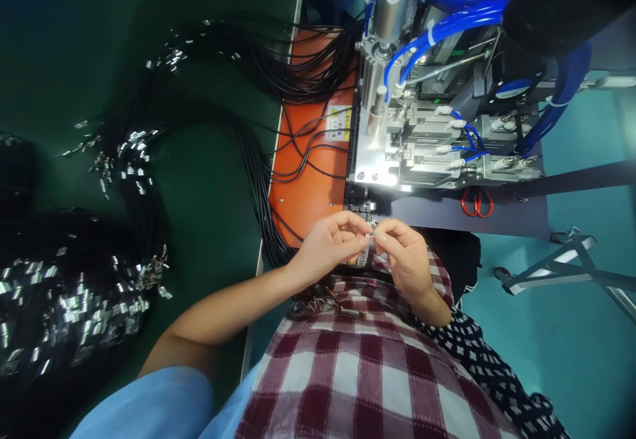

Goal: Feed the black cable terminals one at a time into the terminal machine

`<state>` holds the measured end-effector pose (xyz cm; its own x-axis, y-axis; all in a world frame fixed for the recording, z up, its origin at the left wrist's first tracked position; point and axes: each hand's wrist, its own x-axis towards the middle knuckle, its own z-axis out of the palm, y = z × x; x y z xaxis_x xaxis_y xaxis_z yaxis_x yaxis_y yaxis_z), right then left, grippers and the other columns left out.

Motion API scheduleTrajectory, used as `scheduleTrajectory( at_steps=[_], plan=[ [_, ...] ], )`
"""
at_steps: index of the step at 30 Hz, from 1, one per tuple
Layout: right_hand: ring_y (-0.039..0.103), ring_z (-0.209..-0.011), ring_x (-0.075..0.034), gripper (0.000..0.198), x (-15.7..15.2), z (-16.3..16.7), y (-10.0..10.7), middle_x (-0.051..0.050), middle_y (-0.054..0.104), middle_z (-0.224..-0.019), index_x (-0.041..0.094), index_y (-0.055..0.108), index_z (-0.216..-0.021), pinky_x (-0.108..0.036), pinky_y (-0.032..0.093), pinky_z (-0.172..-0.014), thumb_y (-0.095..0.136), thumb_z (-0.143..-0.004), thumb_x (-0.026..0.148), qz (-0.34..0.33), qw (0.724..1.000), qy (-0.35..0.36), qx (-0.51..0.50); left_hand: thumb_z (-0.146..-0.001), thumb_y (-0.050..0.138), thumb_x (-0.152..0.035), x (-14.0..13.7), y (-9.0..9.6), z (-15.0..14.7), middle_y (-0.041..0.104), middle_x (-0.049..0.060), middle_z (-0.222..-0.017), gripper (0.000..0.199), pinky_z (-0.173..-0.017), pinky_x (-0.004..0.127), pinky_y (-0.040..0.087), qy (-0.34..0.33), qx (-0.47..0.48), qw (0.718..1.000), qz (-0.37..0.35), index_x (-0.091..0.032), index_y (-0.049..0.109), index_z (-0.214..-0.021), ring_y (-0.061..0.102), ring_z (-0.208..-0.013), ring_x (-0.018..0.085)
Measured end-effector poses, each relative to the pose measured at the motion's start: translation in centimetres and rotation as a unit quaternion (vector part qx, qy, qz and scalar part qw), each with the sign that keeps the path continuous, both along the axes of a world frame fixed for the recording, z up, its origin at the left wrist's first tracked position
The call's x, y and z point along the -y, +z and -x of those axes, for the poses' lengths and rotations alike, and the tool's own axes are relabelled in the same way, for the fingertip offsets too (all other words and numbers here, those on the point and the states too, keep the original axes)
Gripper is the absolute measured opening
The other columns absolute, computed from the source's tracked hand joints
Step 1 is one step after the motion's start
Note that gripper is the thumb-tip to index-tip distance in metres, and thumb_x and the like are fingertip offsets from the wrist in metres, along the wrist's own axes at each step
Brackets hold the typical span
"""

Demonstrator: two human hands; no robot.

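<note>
My left hand (330, 243) and my right hand (405, 253) meet in front of my body at the machine's near edge. Both are closed in a pinch, thumb against fingers. Between the fingertips shows a tiny pale and metallic piece that looks like a cable end (370, 234); the fingers hide most of it. Just beyond the hands is the machine's dark edge with a small metal fitting (368, 206). Several black cables (256, 194) hang over the orange panel (308, 200) to the left of the hands.
The machine (382, 154) with metal cylinders and blue air hoses (457, 25) rises ahead. Red-handled scissors (477, 203) lie on its dark plate. Cable bundles with shiny ends (74, 306) cover the green surface at left. A metal stand leg (551, 267) is at right.
</note>
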<state>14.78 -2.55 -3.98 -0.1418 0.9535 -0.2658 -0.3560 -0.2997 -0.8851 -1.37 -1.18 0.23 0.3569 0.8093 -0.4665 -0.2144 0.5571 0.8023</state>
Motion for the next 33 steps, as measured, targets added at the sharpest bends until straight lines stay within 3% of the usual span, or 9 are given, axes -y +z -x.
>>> scheduleTrajectory(
  at_steps=[6, 11, 16, 18, 22, 26, 29, 33],
  plan=[
    [0.035, -0.054, -0.010, 0.013, -0.1, 0.0, 1.0, 0.004, 0.047, -0.057, 0.019, 0.065, -0.067, -0.025, 0.028, -0.053, 0.069, -0.079, 0.024, 0.073, 0.996, 0.024, -0.045, -0.077, 0.076, -0.025, 0.4, 0.0, -0.3, 0.054, -0.005, -0.061, 0.022, -0.049, 0.017, 0.038, 0.019, 0.010, 0.999, -0.042, -0.013, 0.058, -0.084, 0.048, -0.050, 0.004],
    [0.030, -0.053, -0.009, 0.016, -0.1, 0.0, 1.7, 0.004, 0.044, -0.058, 0.018, 0.063, -0.065, -0.025, 0.023, -0.052, 0.068, -0.078, 0.025, 0.126, 0.989, 0.049, -0.055, -0.080, 0.073, -0.025, 0.6, -0.6, -0.2, 0.051, -0.006, -0.057, 0.020, -0.049, 0.016, 0.036, 0.013, 0.044, 0.998, -0.044, -0.013, 0.062, -0.092, 0.045, -0.050, 0.004],
    [0.031, -0.054, -0.009, 0.007, 0.4, 0.2, 1.8, 0.003, 0.048, -0.063, 0.018, 0.069, -0.079, -0.025, 0.023, -0.050, 0.069, -0.077, 0.025, 0.138, 0.989, 0.036, -0.028, -0.079, 0.073, -0.019, 0.5, -0.1, -0.5, 0.059, -0.001, -0.075, 0.019, -0.059, 0.018, 0.045, 0.002, 0.025, 0.997, -0.079, -0.016, 0.070, -0.098, 0.054, -0.064, 0.007],
    [0.031, -0.054, -0.009, 0.007, 0.6, 0.3, 1.8, 0.004, 0.048, -0.062, 0.019, 0.069, -0.080, -0.025, 0.024, -0.050, 0.068, -0.077, 0.025, 0.132, 0.991, 0.032, -0.017, -0.079, 0.073, -0.018, 0.5, 0.0, -0.8, 0.062, 0.000, -0.080, 0.014, -0.061, 0.019, 0.048, 0.009, 0.021, 0.995, -0.096, -0.016, 0.072, -0.093, 0.057, -0.067, 0.008],
    [0.032, -0.051, -0.009, 0.011, 0.8, 0.5, 1.8, 0.005, 0.045, -0.055, 0.019, 0.065, -0.072, -0.025, 0.026, -0.050, 0.068, -0.078, 0.028, 0.103, 0.994, 0.027, -0.002, -0.079, 0.075, -0.022, 0.7, -0.3, -0.9, 0.059, -0.001, -0.079, 0.009, -0.045, 0.017, 0.039, 0.036, 0.015, 0.994, -0.102, -0.016, 0.073, -0.087, 0.050, -0.050, 0.003],
    [0.035, -0.049, -0.008, 0.016, 0.9, 0.7, 1.6, 0.006, 0.044, -0.054, 0.019, 0.061, -0.070, -0.024, 0.027, -0.049, 0.068, -0.082, 0.026, 0.054, 0.998, -0.005, 0.024, -0.081, 0.074, -0.027, 0.9, -0.5, -0.7, 0.059, -0.001, -0.074, 0.014, -0.040, 0.018, 0.035, 0.066, 0.001, 0.995, -0.068, -0.015, 0.068, -0.084, 0.052, -0.046, 0.005],
    [0.040, -0.051, -0.008, 0.015, 1.1, 0.7, 1.5, 0.005, 0.049, -0.062, 0.020, 0.061, -0.073, -0.024, 0.032, -0.050, 0.067, -0.086, 0.024, -0.008, 0.996, -0.032, 0.087, -0.085, 0.070, -0.032, 1.0, -0.3, -0.6, 0.055, -0.004, -0.058, 0.018, -0.042, 0.018, 0.036, 0.053, -0.043, 0.996, -0.057, -0.015, 0.064, -0.086, 0.053, -0.046, 0.008],
    [0.046, -0.057, -0.009, 0.014, 1.4, 0.7, 1.3, 0.001, 0.055, -0.075, 0.019, 0.062, -0.075, -0.025, 0.038, -0.053, 0.065, -0.088, 0.025, -0.080, 0.982, -0.041, 0.168, -0.083, 0.071, -0.032, 1.0, 0.0, -0.6, 0.058, -0.003, -0.063, 0.020, -0.046, 0.017, 0.036, 0.052, -0.120, 0.985, -0.115, -0.014, 0.064, -0.081, 0.049, -0.049, 0.005]
  ],
)
